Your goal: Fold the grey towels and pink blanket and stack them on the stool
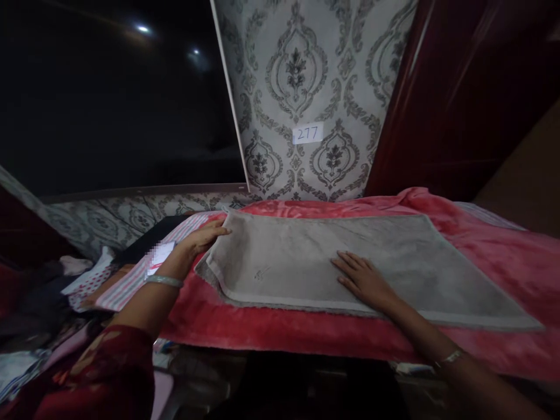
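My left hand (206, 236) pinches the lifted left edge of a grey rectangular fabric sheet (289, 256) on a plush red-pink blanket (262, 329); my right hand (362, 279), fingers spread, rests on the sheet, grasping nothing. Most lies flat; I judge the left end unfinished.

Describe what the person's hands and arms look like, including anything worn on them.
The left hand is ungloved; a pale greyish bangle circles that forearm, below a dark red sleeve with lighter patterning. The right hand is ungloved too, with a silvery bracelet; no sleeve shows there.
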A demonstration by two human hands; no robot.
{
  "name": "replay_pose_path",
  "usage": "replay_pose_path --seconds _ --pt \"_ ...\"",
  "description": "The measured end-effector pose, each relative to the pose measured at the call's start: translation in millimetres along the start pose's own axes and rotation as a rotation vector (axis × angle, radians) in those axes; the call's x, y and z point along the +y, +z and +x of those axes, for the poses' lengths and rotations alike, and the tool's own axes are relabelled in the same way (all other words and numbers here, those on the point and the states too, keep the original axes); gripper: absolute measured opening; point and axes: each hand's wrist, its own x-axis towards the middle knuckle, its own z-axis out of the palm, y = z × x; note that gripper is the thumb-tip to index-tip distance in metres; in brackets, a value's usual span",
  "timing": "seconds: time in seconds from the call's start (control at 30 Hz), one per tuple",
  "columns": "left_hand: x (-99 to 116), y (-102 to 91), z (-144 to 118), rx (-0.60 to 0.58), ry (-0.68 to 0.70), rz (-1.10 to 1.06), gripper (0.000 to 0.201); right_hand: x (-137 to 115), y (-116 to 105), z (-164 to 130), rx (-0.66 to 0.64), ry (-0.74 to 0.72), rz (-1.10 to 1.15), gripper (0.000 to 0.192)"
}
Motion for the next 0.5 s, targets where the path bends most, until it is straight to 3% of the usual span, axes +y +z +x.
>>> replay_pose_path --seconds 0.1,0.23,0.3,0.37,0.43,0.5 --pt "30 42.3 24 -0.076 0.082 -0.022 0.064 2 -5 4 0.015 0.018 0.151 0.052" --pt "47 140.3 61 -0.041 0.186 0.038 0.074 4 -15 16 0.199 0.216 0.666 0.053" --pt "41 194.2 72 -0.054 0.099 0.117 0.082 3 -19 23 0.247 0.400 0.981 0.053" --pt "26 235.2 77 -0.226 -0.061 0.137 0.093 -1 -21 29 0.186 0.534 1.219 0.053" --pt "9 253.7 79 -0.365 -0.089 0.118 0.087 -5 -20 34 0.103 0.575 1.321 0.052" --pt "-7 248.6 80 -0.419 -0.018 0.119 0.068 -8 -18 37 0.079 0.558 1.282 0.051"
